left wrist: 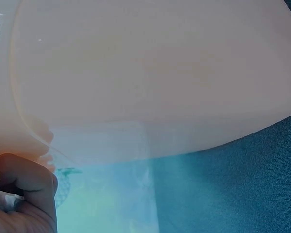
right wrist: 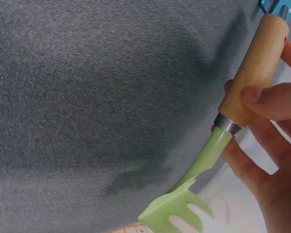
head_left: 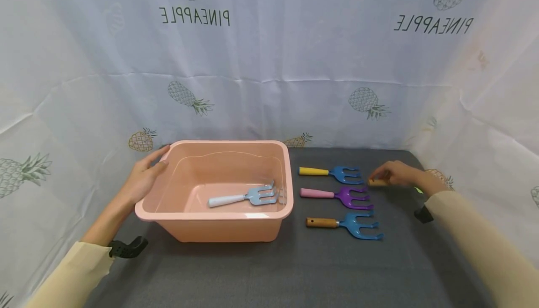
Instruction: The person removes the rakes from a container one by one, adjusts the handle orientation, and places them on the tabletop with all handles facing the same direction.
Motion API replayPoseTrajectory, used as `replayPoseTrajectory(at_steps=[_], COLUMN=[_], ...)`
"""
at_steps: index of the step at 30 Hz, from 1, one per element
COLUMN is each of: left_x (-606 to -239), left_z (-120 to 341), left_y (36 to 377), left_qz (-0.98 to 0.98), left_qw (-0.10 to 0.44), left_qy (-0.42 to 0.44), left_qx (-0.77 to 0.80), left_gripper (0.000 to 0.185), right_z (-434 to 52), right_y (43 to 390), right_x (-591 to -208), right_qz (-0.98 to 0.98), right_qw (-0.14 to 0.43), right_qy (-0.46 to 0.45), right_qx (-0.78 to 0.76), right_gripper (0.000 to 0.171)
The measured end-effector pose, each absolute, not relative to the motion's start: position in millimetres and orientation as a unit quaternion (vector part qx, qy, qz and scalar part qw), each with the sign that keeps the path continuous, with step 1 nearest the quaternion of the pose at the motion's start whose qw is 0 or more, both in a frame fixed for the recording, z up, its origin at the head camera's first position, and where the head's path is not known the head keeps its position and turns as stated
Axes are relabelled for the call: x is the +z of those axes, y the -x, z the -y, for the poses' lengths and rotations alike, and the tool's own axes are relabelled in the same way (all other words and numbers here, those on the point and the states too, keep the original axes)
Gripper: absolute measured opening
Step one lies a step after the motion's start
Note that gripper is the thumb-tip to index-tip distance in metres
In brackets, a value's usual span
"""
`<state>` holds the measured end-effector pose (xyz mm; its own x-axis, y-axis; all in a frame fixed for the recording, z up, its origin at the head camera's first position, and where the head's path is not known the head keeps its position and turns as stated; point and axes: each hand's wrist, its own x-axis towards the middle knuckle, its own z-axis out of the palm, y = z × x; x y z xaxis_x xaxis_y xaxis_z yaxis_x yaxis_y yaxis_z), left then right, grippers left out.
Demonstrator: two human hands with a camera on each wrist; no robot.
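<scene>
My left hand (head_left: 142, 180) grips the left rim of a pink plastic basin (head_left: 219, 229). In the left wrist view, curled fingers (left wrist: 31, 177) show beside the basin's wall (left wrist: 160, 73). A hand rake with a white handle and pale blue prongs (head_left: 227, 200) lies inside the basin. On the right, my right hand (head_left: 400, 176) pinches the wooden handle of a green hand rake (right wrist: 256, 70) between thumb and fingers. Its green head points down and away from the palm in the right wrist view; in the head view the hand mostly hides it.
Between basin and right hand lie a yellow-handled blue hand rake (head_left: 315, 171), a pink-handled purple one (head_left: 317, 193) and a wooden-handled blue one (head_left: 322, 223). They rest on a dark grey cloth (head_left: 269, 280). A white pineapple-print curtain (head_left: 269, 55) surrounds the back and sides.
</scene>
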<state>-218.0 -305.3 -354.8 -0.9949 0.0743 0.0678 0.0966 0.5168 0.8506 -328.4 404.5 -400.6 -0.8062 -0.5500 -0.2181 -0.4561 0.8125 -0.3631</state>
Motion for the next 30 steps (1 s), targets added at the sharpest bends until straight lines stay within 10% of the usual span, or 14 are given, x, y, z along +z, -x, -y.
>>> replayPoseTrajectory(at_steps=[30], left_x=[-354], left_z=[307], left_y=[216], left_qz=[0.870], left_qw=[0.012], left_qy=[0.050], left_qx=[-0.490], left_gripper=[0.062], right_z=[-404], right_y=[329], right_x=[-420], right_qz=[-0.952], right_qw=[0.107], right_qy=[0.265], right_qx=[-0.108], right_gripper=[0.049])
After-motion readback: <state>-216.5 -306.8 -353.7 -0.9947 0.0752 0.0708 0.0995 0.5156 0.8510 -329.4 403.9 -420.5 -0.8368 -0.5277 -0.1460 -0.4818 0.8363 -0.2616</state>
